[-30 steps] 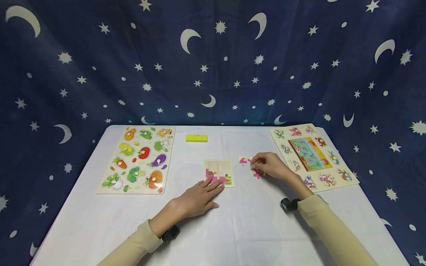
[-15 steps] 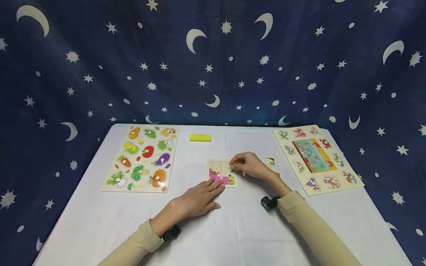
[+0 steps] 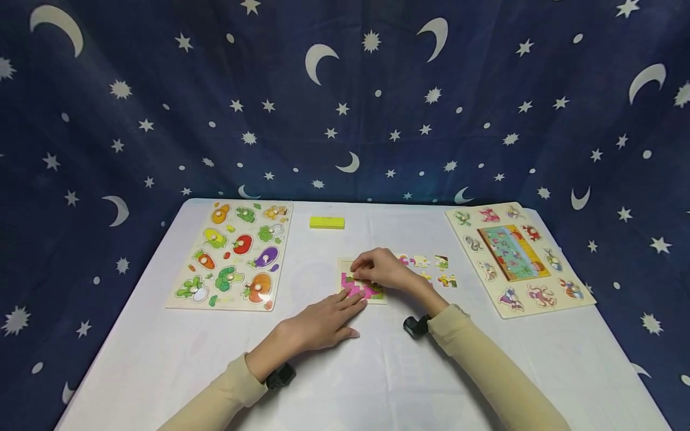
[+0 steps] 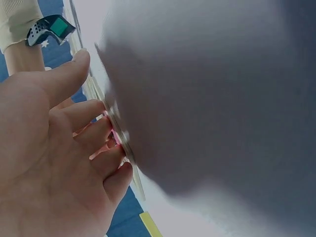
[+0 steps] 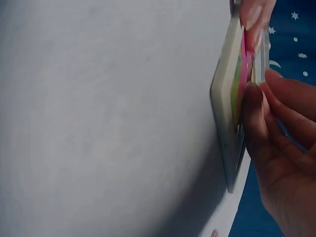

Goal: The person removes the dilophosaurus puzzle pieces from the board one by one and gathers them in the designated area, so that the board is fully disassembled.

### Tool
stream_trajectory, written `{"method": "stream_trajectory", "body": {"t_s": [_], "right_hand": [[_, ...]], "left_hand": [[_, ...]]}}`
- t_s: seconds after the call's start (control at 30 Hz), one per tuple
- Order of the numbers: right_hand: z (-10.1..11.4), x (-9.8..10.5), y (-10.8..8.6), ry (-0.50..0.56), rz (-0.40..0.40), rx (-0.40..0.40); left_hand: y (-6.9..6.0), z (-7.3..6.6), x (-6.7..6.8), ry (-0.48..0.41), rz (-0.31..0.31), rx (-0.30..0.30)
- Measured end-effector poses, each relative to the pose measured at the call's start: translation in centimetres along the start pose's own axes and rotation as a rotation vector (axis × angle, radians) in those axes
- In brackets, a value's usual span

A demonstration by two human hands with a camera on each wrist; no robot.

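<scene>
A small wooden puzzle tray lies mid-table, with joined pink and green pieces along its bottom and left side. My left hand is flat, its fingers resting on the tray's lower edge and pieces; in the left wrist view the left hand has its fingers extended over the tray edge. My right hand is above the tray's upper part, thumb and fingertips pinching a small piece that they mostly hide. The right wrist view shows the right hand close against the tray.
Several loose pieces lie right of the tray, partly behind the right forearm. A vegetable board is at left, a yellow box at the back, and an animal board at right with a picture puzzle on it.
My right hand has moved left from the loose pieces to over the tray with a piece in its fingertips. My left hand has stayed on the tray. The head view has shifted slightly.
</scene>
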State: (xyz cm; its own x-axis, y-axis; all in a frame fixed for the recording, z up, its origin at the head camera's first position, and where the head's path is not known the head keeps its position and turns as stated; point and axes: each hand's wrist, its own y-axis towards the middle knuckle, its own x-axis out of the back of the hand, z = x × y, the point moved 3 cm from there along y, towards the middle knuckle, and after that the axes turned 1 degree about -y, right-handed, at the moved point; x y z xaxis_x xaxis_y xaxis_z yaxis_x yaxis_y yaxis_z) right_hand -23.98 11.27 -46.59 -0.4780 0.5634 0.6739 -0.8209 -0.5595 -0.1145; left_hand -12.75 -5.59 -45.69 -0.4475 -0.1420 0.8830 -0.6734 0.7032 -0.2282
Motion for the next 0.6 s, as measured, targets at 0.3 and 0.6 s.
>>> {"method": "stream_trajectory", "body": {"t_s": [0.3, 0.6], "right_hand": [[0.36, -0.60, 0.36, -0.066, -0.007, -0.040], [0.37, -0.63, 0.44, 0.020, 0.019, -0.092]], "left_hand": [[-0.04, 0.14, -0.07, -0.010, -0.012, -0.007], [-0.09, 0.06, 0.01, -0.022, -0.010, -0.014]]}}
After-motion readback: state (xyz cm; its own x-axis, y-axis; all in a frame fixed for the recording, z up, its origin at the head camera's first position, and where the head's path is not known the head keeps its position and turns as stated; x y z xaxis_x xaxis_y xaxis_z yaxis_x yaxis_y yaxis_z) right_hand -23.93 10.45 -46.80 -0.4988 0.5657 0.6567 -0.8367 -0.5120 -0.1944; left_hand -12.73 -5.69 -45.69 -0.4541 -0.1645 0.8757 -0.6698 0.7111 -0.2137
